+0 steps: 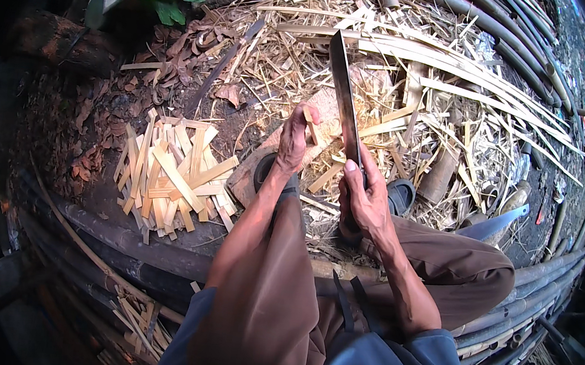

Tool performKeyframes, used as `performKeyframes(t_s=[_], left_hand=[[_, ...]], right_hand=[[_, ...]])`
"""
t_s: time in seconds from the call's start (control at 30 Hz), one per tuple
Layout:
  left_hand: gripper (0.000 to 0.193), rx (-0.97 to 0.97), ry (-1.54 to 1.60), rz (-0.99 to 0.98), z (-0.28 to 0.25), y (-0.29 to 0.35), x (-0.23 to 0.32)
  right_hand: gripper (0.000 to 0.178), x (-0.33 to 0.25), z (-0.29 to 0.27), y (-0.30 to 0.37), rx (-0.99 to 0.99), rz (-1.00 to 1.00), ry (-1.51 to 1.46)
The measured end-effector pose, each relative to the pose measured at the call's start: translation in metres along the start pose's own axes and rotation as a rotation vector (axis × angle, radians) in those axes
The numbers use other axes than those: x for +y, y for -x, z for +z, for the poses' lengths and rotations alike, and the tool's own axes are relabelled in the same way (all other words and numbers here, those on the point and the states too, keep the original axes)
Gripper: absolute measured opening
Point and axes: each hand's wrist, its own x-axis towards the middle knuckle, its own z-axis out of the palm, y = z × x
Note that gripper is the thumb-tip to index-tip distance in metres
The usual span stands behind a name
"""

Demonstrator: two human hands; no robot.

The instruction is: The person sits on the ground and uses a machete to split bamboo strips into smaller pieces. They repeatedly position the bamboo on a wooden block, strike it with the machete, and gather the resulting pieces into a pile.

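My left hand (294, 135) grips a short, pale bamboo strip (310, 126), which stands up between the thumb and fingers. My right hand (368, 197) is wrapped around the handle of a machete (346, 100). Its long dark blade points up and away, just right of the strip and apart from it. Below both hands lies a wooden block (242, 178), partly covered with shavings. To the left of the block, a loose pile of short bamboo slats (179, 178) rests on the ground.
Long split bamboo strips (452, 60) lie across shavings at the far side. A second dark blade (226, 63) is on the ground beyond the pile. At right lies a saw blade (494, 224). Bamboo poles (145, 249) run beneath my legs; my sandal (401, 195) is near my right hand.
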Motion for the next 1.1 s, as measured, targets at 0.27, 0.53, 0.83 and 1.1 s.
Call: performKeyframes(t_s=[0.27, 0.53, 0.83, 1.1], left_hand=[[0.039, 0.262, 0.296, 0.185, -0.042, -0.009, 0.058], [0.04, 0.233, 0.351, 0.132, -0.035, -0.004, 0.064], [0.041, 0.01, 0.262, 0.001, 0.008, 0.009, 0.021], [0.041, -0.081, 0.137, -0.007, 0.017, 0.025, -0.002]], right_hand=[[0.061, -0.067, 0.005, -0.037, 0.214, -0.561, 0.031], [0.032, 0.108, 0.007, -0.138, 0.202, -0.337, 0.148], [0.06, 0.021, -0.004, -0.035, 0.155, -0.165, 0.416], [0.046, -0.008, 0.0, 0.002, -0.017, 0.188, -0.099]])
